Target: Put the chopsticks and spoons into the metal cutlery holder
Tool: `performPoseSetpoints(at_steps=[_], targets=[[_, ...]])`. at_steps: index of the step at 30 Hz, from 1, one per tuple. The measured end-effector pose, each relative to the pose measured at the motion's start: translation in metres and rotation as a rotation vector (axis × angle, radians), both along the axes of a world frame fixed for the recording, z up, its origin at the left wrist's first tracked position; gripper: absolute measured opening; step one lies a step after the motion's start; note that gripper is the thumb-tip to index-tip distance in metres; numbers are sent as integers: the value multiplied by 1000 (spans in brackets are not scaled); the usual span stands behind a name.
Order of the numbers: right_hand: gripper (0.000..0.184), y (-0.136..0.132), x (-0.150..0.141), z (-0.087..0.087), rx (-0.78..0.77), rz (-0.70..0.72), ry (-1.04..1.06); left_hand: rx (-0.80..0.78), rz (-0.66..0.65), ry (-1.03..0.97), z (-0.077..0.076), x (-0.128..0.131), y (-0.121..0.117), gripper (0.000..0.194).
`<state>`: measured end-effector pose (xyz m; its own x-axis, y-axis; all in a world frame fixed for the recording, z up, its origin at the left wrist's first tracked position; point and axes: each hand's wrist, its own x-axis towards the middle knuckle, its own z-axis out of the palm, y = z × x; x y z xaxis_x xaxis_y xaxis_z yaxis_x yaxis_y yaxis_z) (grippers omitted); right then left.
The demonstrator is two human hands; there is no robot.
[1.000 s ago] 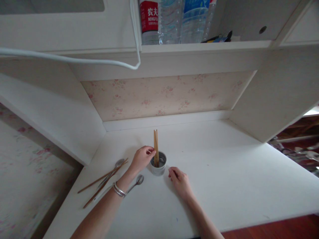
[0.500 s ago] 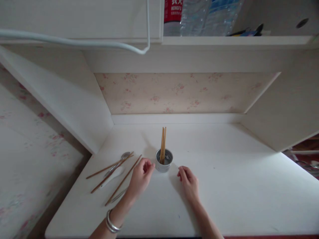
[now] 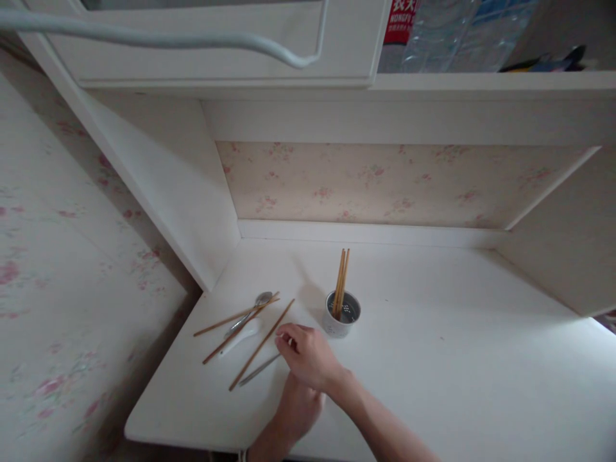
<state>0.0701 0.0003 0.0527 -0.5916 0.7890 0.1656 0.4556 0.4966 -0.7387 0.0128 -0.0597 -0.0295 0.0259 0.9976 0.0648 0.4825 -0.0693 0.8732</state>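
My right hand reaches across to the left, over my left hand. Its fingers are loosely curled, thumb and forefinger slightly apart, above the upper end of a slim metal utensil on the table. That end is hidden under the hand. My left hand lies lower, partly covered, its fingers out of sight. Beside the utensil lies a single wooden chopstick. Behind the hands stands a metal cup with holes in its bottom and several wooden chopsticks upright in it.
Further left on the white table lie a white spoon, a metal spoon and crossed chopsticks. Side panels and a low back edge enclose the table. Overhead are a cabinet, a pale curved bar and plastic bottles.
My right hand has swung left across my left hand, away from the cup's right side. My left hand has drawn back toward the front edge. The view has turned left.
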Motion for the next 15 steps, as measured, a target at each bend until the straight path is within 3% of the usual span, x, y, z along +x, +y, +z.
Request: performPoseSetpoints(at_steps=[4,7,15], targets=[[28,20,-34,-9,143,165,-365,-137,19,131,-2,-3,-6,20],[28,33,-47,-18,230,266,-569,-182,60,109,-2,-4,-8,19],[18,51,-49,-28,352,434,-622,-150,33,-39,6,-6,-7,11]])
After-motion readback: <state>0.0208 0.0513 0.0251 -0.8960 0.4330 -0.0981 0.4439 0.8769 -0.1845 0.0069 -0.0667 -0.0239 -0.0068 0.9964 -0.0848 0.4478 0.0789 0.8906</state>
